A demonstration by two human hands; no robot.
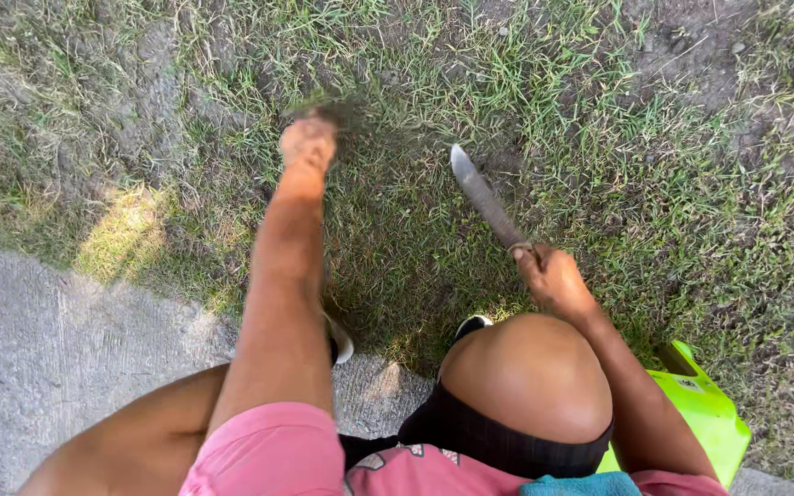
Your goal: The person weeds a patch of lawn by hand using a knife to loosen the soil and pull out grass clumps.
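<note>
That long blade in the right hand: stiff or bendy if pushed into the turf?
Probably stiff: the long blade looks straight and metallic. Likely light enough, since the right hand alone holds it raised. Its thin edge may flex slightly against packed grass.

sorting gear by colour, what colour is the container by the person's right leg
Bright lime green container, seen best in the head view.
</note>
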